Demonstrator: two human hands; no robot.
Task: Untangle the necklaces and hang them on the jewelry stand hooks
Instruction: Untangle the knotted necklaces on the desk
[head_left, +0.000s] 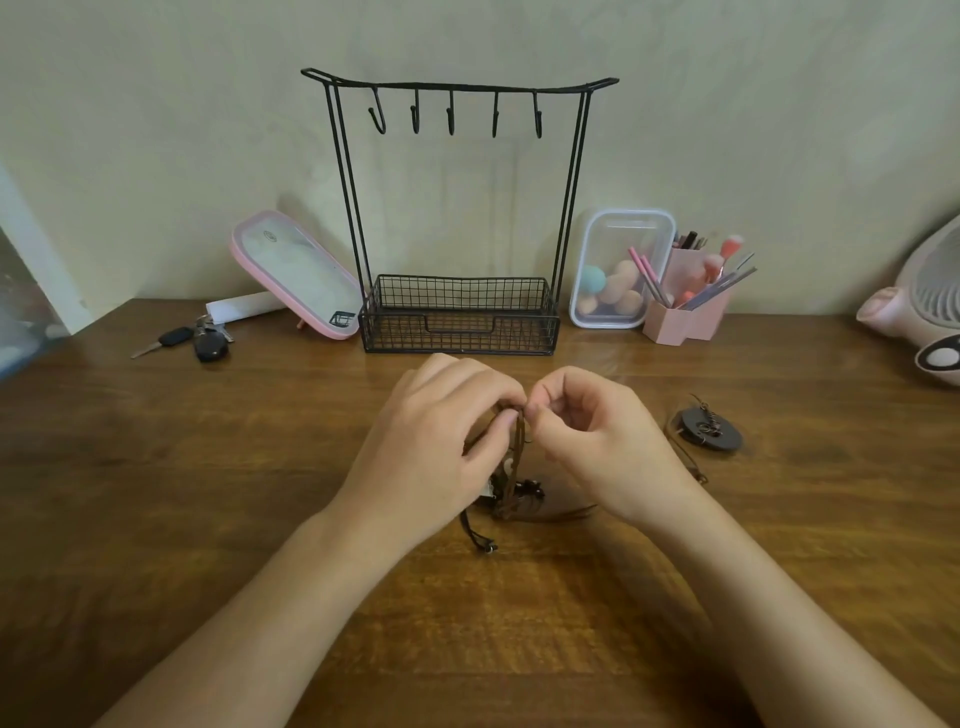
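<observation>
Head camera shows the task barely begun: the jewelry stand (460, 85), at the middle of the far edge of the surface (249, 467), has all five hooks (451, 118) bare. Left hand (441, 441) is curled, thumb and fingers pinching the brown cords at the top of the tangled necklaces (515, 489), which hang from that grip down to the middle of the surface. Right hand (597, 441), also curled, pinches the same knot from the other side. Nearer the right edge a necklace with a dark disc pendant (707, 430) lies apart, seemingly freed but unhung.
</observation>
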